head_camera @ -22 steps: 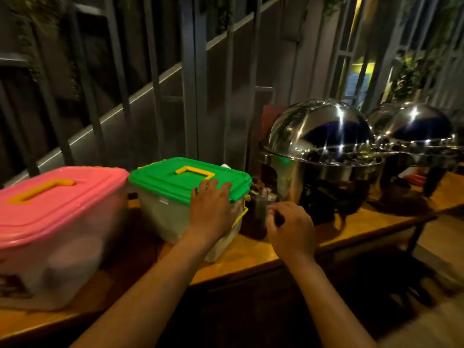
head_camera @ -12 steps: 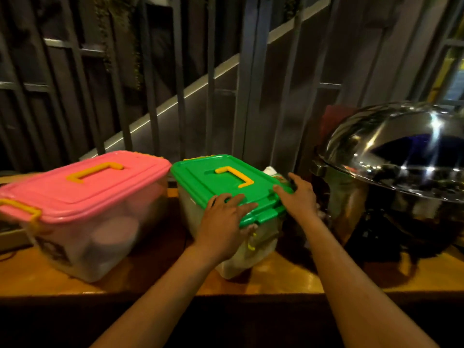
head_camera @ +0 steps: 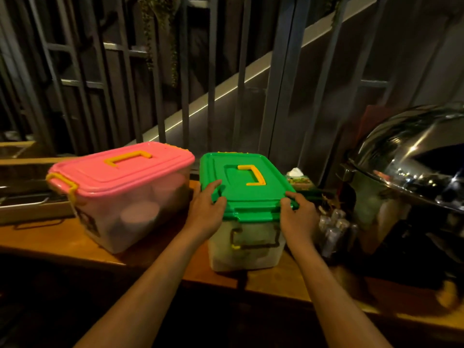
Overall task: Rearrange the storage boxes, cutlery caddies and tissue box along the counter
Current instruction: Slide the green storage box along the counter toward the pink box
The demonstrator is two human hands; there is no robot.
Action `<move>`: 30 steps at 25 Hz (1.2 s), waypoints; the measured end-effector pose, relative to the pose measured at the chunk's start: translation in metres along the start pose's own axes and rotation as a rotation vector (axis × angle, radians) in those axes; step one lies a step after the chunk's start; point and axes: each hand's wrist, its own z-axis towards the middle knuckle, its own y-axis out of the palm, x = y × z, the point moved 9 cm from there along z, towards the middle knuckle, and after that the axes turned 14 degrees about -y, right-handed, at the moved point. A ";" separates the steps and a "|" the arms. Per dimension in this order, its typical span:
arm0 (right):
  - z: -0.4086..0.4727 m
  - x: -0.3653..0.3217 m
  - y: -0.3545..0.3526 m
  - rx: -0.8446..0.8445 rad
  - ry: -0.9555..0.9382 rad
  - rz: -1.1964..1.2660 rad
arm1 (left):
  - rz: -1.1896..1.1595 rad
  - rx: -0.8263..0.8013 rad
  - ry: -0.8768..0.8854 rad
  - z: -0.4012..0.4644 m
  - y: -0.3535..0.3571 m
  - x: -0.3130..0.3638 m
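A clear storage box with a green lid (head_camera: 247, 187) and yellow handle stands on the wooden counter (head_camera: 62, 239). My left hand (head_camera: 204, 212) grips its left lid edge and my right hand (head_camera: 297, 217) grips its right lid edge. Just left of it sits a larger clear box with a pink lid (head_camera: 120, 172). Behind the green box, to the right, a green tissue box (head_camera: 298, 180) shows a white tissue on top. A dark caddy of cutlery (head_camera: 334, 227) stands right of my right hand, dim and partly hidden.
A shiny steel chafing dish (head_camera: 411, 172) fills the right side of the counter. A metal tray edge (head_camera: 22, 203) lies at far left. Dark vertical railings (head_camera: 213, 84) run right behind the counter. The counter's front edge is close to me.
My right hand came off the caddy area and onto the green box's right side. The green box has turned so its short end faces me. The view panned left.
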 end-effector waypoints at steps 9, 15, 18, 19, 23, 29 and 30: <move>-0.037 -0.020 -0.018 0.032 0.043 -0.161 | -0.009 -0.112 0.083 0.018 -0.008 -0.009; -0.035 -0.018 -0.012 0.051 0.019 -0.225 | 0.039 -0.082 0.100 0.019 -0.009 -0.006; -0.035 -0.016 -0.008 0.015 0.038 -0.227 | 0.064 -0.085 0.109 0.020 -0.007 -0.006; -0.036 -0.018 -0.008 -0.005 0.053 -0.231 | 0.078 -0.103 0.122 0.018 -0.008 -0.005; -0.040 -0.064 -0.005 0.018 -0.096 -0.451 | 0.062 -0.100 0.274 0.001 -0.051 0.001; -0.068 -0.184 0.114 -0.085 -0.453 -0.335 | 0.303 0.355 0.351 0.006 -0.212 -0.024; -0.077 -0.199 0.142 -0.148 -0.506 -0.287 | 0.360 0.422 0.330 0.009 -0.238 -0.033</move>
